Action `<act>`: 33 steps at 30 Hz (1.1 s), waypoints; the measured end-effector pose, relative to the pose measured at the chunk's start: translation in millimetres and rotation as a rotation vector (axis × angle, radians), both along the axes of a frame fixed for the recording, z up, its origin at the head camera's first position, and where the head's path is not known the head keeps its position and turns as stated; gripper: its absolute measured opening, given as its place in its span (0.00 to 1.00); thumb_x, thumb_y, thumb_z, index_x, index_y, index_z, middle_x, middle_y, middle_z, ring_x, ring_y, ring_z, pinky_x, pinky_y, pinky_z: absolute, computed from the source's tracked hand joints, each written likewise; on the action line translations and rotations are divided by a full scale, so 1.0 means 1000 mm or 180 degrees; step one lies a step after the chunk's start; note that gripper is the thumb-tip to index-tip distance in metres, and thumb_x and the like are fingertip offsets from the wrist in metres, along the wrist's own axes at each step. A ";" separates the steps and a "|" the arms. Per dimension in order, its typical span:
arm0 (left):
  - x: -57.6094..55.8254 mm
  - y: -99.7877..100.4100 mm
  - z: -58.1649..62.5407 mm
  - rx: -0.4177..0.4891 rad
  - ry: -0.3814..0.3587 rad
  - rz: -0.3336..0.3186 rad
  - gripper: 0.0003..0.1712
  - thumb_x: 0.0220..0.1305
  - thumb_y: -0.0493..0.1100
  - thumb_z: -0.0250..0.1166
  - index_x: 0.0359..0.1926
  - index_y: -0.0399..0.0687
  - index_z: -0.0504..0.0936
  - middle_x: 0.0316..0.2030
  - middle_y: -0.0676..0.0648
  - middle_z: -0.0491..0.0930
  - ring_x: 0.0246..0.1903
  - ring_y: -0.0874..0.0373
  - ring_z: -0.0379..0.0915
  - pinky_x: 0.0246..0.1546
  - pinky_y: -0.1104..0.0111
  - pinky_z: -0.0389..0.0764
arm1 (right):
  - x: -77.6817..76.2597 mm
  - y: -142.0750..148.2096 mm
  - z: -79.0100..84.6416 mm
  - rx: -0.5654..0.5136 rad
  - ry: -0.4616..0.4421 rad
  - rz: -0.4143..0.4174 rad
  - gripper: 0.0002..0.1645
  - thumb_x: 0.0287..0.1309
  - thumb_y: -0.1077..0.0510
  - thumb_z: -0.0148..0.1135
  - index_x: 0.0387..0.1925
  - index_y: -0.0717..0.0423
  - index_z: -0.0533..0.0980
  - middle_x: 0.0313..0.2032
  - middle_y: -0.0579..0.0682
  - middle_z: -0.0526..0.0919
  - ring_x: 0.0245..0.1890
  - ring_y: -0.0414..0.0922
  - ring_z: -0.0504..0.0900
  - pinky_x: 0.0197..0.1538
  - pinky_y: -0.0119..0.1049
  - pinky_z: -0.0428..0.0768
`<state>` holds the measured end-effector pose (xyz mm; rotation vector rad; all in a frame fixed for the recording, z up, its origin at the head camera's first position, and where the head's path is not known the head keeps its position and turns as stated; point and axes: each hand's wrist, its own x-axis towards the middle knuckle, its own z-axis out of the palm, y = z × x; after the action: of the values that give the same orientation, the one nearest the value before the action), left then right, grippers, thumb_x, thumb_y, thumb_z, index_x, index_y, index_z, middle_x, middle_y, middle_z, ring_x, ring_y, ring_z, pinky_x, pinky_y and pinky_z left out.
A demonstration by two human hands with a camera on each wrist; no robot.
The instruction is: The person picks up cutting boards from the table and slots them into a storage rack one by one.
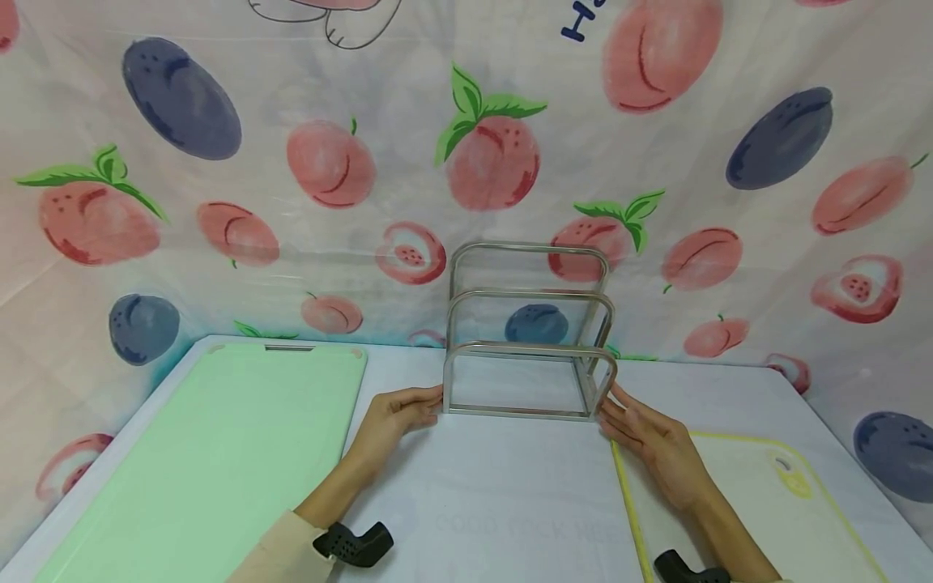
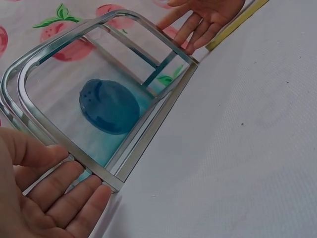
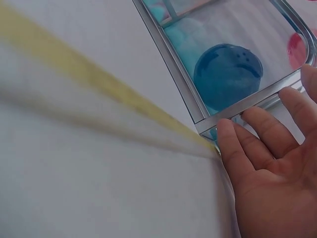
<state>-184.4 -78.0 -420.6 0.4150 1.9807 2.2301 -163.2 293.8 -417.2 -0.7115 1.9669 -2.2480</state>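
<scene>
A silver metal rack (image 1: 530,349) with three upright hoops, one behind another, stands at the back middle of the white table (image 1: 481,486). My left hand (image 1: 394,421) touches its left side near the base, and my right hand (image 1: 659,449) touches the right side at the lower front corner. In the left wrist view the fingertips (image 2: 101,186) lie along the outer side of the rack, fairly straight. The right wrist view has the extended fingers of my right hand (image 3: 277,158) at the rack's lower corner. The space inside the hoops holds nothing.
A pale green cutting board (image 1: 219,453) lies flat on the left. On the right, a white cutting board (image 1: 758,502) with a yellow edge lies partly under my right forearm. A fruit-printed cloth (image 1: 408,97) hangs directly behind the table.
</scene>
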 end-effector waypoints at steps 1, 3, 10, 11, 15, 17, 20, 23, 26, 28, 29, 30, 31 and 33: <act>0.000 0.000 0.002 0.0022 -0.0028 0.0017 0.17 0.63 0.30 0.49 0.52 0.29 0.72 0.51 0.34 0.71 0.51 0.44 0.68 0.48 0.55 0.70 | 0.000 0.000 0.000 -0.0004 -0.0003 0.0004 0.25 0.67 0.65 0.35 0.63 0.70 0.50 0.60 0.73 0.50 0.60 0.61 0.54 0.55 0.49 0.62; 0.003 0.000 0.006 0.0039 -0.0059 0.0047 0.17 0.62 0.29 0.48 0.51 0.27 0.72 0.51 0.32 0.71 0.50 0.42 0.68 0.49 0.53 0.69 | 0.000 -0.001 -0.001 -0.0019 -0.0023 0.0016 0.25 0.67 0.65 0.35 0.63 0.70 0.50 0.60 0.73 0.50 0.60 0.60 0.54 0.55 0.49 0.62; 0.010 0.002 0.023 0.0010 -0.0100 0.0101 0.17 0.62 0.27 0.46 0.50 0.23 0.71 0.50 0.30 0.70 0.50 0.39 0.67 0.49 0.51 0.67 | 0.000 -0.003 0.000 -0.0076 -0.0055 0.0046 0.25 0.67 0.66 0.35 0.64 0.70 0.49 0.61 0.72 0.49 0.61 0.59 0.53 0.55 0.48 0.61; 0.010 0.002 0.023 0.0020 -0.0108 0.0102 0.17 0.62 0.27 0.46 0.50 0.23 0.71 0.50 0.31 0.70 0.51 0.39 0.67 0.49 0.51 0.67 | 0.000 -0.003 0.000 -0.0082 -0.0054 0.0048 0.25 0.67 0.66 0.35 0.64 0.69 0.49 0.61 0.72 0.49 0.61 0.59 0.53 0.55 0.48 0.61; 0.010 0.002 0.022 0.0047 -0.0115 0.0131 0.16 0.61 0.26 0.47 0.49 0.22 0.71 0.50 0.30 0.70 0.50 0.39 0.67 0.49 0.50 0.67 | 0.001 -0.005 0.001 -0.0105 -0.0067 0.0067 0.25 0.67 0.67 0.35 0.64 0.69 0.49 0.62 0.72 0.48 0.61 0.59 0.52 0.55 0.48 0.61; 0.010 0.002 0.022 0.0058 -0.0129 0.0159 0.16 0.61 0.26 0.47 0.49 0.22 0.71 0.50 0.30 0.71 0.50 0.39 0.67 0.49 0.50 0.67 | 0.001 -0.005 0.001 -0.0117 -0.0060 0.0094 0.25 0.67 0.67 0.34 0.64 0.70 0.49 0.61 0.72 0.47 0.61 0.60 0.52 0.55 0.48 0.61; 0.009 0.001 0.022 0.0036 -0.0152 0.0212 0.16 0.60 0.26 0.47 0.48 0.22 0.72 0.49 0.31 0.71 0.50 0.40 0.68 0.49 0.50 0.67 | 0.001 -0.005 0.000 -0.0137 -0.0064 0.0133 0.25 0.67 0.67 0.34 0.64 0.70 0.48 0.61 0.72 0.46 0.61 0.59 0.52 0.56 0.48 0.61; 0.009 0.001 0.022 0.0013 -0.0155 0.0241 0.16 0.60 0.26 0.46 0.48 0.22 0.72 0.49 0.31 0.71 0.49 0.40 0.68 0.48 0.50 0.68 | 0.001 -0.005 -0.001 -0.0140 -0.0068 0.0151 0.25 0.67 0.67 0.34 0.64 0.70 0.48 0.62 0.72 0.46 0.61 0.59 0.52 0.56 0.49 0.61; 0.009 0.001 0.021 0.0042 -0.0147 0.0261 0.16 0.60 0.26 0.46 0.48 0.21 0.72 0.48 0.30 0.71 0.49 0.40 0.68 0.47 0.50 0.68 | 0.001 -0.006 -0.001 -0.0134 -0.0067 0.0176 0.26 0.67 0.67 0.34 0.64 0.69 0.48 0.63 0.70 0.47 0.62 0.58 0.51 0.56 0.49 0.60; 0.008 0.000 0.020 0.0081 -0.0136 0.0276 0.16 0.60 0.25 0.46 0.47 0.21 0.72 0.48 0.29 0.71 0.49 0.39 0.68 0.47 0.50 0.69 | 0.001 -0.006 -0.001 -0.0140 -0.0043 0.0220 0.26 0.67 0.67 0.34 0.64 0.69 0.48 0.63 0.68 0.47 0.62 0.59 0.51 0.56 0.50 0.60; 0.007 0.000 0.018 0.0114 -0.0143 0.0281 0.16 0.60 0.25 0.46 0.47 0.21 0.72 0.47 0.29 0.71 0.49 0.38 0.68 0.47 0.50 0.69 | 0.001 -0.006 -0.001 -0.0144 -0.0022 0.0253 0.26 0.66 0.68 0.33 0.64 0.69 0.47 0.63 0.68 0.47 0.62 0.59 0.50 0.56 0.50 0.60; 0.006 -0.001 0.016 0.0148 -0.0149 0.0292 0.16 0.59 0.25 0.47 0.47 0.21 0.72 0.47 0.29 0.72 0.48 0.38 0.68 0.47 0.50 0.69 | 0.001 -0.005 -0.001 -0.0153 -0.0009 0.0288 0.26 0.66 0.68 0.33 0.64 0.69 0.47 0.64 0.68 0.46 0.62 0.59 0.50 0.56 0.50 0.60; 0.005 -0.001 0.014 0.0177 -0.0155 0.0306 0.16 0.59 0.25 0.47 0.47 0.21 0.72 0.47 0.29 0.72 0.48 0.39 0.68 0.46 0.50 0.69 | 0.001 -0.005 -0.001 -0.0166 0.0010 0.0331 0.26 0.66 0.69 0.32 0.64 0.70 0.46 0.64 0.68 0.45 0.62 0.59 0.49 0.56 0.50 0.59; 0.002 -0.001 0.009 0.0209 -0.0180 0.0356 0.15 0.59 0.26 0.48 0.46 0.23 0.74 0.46 0.31 0.73 0.47 0.40 0.70 0.46 0.51 0.70 | 0.001 -0.005 -0.002 -0.0180 0.0053 0.0407 0.26 0.66 0.70 0.31 0.64 0.70 0.45 0.64 0.69 0.43 0.62 0.58 0.49 0.56 0.49 0.59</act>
<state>-182.4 -79.4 -411.5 0.2510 1.9527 2.3510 -162.4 288.6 -419.0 -0.8393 1.8153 -2.2375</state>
